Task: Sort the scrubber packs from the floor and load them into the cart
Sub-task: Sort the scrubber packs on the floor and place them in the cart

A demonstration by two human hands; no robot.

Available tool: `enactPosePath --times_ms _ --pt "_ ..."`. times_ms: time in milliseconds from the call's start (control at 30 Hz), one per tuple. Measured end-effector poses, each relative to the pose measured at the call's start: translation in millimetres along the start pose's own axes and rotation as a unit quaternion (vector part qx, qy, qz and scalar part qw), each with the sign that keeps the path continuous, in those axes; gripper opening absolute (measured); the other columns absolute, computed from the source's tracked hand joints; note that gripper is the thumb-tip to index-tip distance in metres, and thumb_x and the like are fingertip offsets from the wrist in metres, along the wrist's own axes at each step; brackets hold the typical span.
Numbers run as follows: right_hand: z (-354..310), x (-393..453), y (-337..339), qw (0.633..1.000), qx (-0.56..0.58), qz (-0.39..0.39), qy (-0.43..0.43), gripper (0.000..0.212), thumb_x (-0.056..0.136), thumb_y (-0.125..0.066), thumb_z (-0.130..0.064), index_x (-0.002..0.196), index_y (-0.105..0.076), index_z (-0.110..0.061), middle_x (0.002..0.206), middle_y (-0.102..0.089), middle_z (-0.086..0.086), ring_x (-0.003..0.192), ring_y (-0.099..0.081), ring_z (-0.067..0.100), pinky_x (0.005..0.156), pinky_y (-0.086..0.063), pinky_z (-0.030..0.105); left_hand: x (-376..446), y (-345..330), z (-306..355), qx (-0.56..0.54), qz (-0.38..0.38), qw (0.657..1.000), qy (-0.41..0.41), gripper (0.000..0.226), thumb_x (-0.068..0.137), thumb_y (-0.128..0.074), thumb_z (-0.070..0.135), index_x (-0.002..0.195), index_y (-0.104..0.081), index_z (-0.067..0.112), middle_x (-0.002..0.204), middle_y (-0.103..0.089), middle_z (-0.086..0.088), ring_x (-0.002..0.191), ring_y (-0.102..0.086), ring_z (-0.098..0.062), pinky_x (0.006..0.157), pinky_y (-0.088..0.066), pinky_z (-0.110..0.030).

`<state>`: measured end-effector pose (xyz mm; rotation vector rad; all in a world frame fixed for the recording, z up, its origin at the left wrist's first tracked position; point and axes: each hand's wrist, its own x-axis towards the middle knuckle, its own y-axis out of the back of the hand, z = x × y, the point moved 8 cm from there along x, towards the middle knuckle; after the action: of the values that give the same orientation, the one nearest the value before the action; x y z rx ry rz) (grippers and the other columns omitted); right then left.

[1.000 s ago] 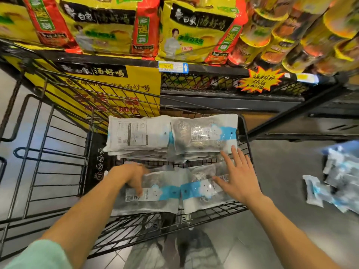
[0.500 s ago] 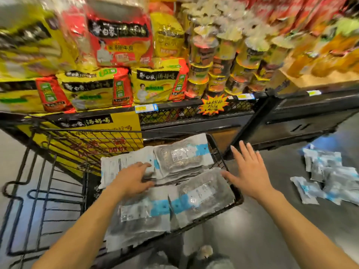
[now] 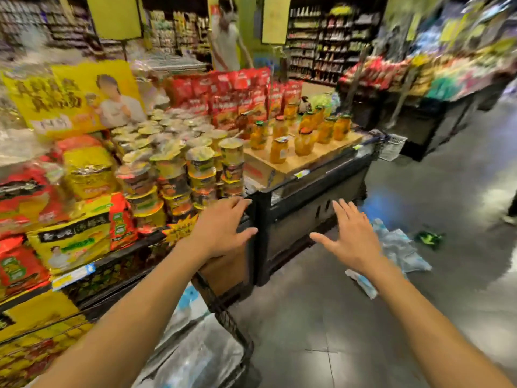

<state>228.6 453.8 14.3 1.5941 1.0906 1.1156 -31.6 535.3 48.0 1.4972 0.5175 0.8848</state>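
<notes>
Clear scrubber packs with blue and white labels lie in the black wire cart [image 3: 223, 312] at the bottom, where one cart pack [image 3: 195, 357] shows under my left arm. More scrubber packs [image 3: 400, 247] sit in a heap on the grey floor to the right, partly hidden behind my right hand. My left hand [image 3: 221, 228] hovers in the air above the cart's far corner, fingers spread and holding nothing. My right hand [image 3: 349, 236] is out over the floor, fingers straight and spread, empty, just left of the floor heap.
A low display stand [image 3: 307, 197] with noodle cups, snack bags and jars of yellow fruit fills the left and centre. A green item [image 3: 428, 238] lies on the floor past the packs. A person [image 3: 228, 43] stands far back. More shelves [image 3: 433, 79] line the right.
My view has swung up and to the right, away from the cart. Both hands lifted off the packs in the cart and now hover empty, the right one nearer the floor heap.
</notes>
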Motion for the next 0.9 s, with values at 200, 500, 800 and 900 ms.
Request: enactPosePath --times_ms 200,500,800,900 --pt "134.9 -14.0 25.1 0.993 -0.004 0.009 -0.117 0.115 0.079 -0.038 -0.089 0.162 -0.016 -0.013 0.171 -0.013 0.007 0.158 -0.008 0.026 0.127 -0.009 0.044 96.7 -21.6 94.7 -0.026 -0.003 0.996 -0.085 0.073 0.095 -0.053 0.063 0.153 -0.038 0.02 0.146 -0.053 -0.005 0.129 -0.054 -0.029 0.099 -0.049 -0.043" --pt "249.3 -11.7 19.6 0.979 -0.007 -0.008 -0.205 0.104 0.087 -0.054 -0.075 0.162 -0.016 -0.014 0.171 -0.012 0.006 0.158 -0.008 0.026 0.128 -0.009 0.045 196.1 -82.7 185.8 -0.067 -0.033 0.984 -0.16 0.072 0.095 -0.056 0.06 0.154 -0.039 0.022 0.152 -0.049 -0.004 0.131 -0.054 -0.028 0.096 -0.048 -0.043" --pt "329.1 74.3 -6.9 0.963 0.003 -0.027 -0.266 0.111 0.081 -0.049 -0.084 0.162 -0.017 -0.016 0.17 -0.015 0.008 0.158 -0.009 0.026 0.127 -0.012 0.046 336.4 -155.0 208.6 -0.081 -0.082 0.977 -0.18 0.074 0.094 -0.054 0.063 0.154 -0.036 0.023 0.153 -0.047 -0.005 0.132 -0.053 -0.029 0.099 -0.051 -0.044" --pt "358.1 106.2 -10.1 0.958 0.009 -0.031 -0.286 0.112 0.08 -0.046 -0.087 0.162 -0.017 -0.016 0.171 -0.014 0.007 0.158 -0.009 0.025 0.128 -0.011 0.046 389.2 -173.9 221.7 -0.093 -0.088 0.972 -0.195 0.074 0.094 -0.055 0.061 0.154 -0.038 0.021 0.154 -0.047 -0.005 0.131 -0.054 -0.029 0.098 -0.051 -0.042"
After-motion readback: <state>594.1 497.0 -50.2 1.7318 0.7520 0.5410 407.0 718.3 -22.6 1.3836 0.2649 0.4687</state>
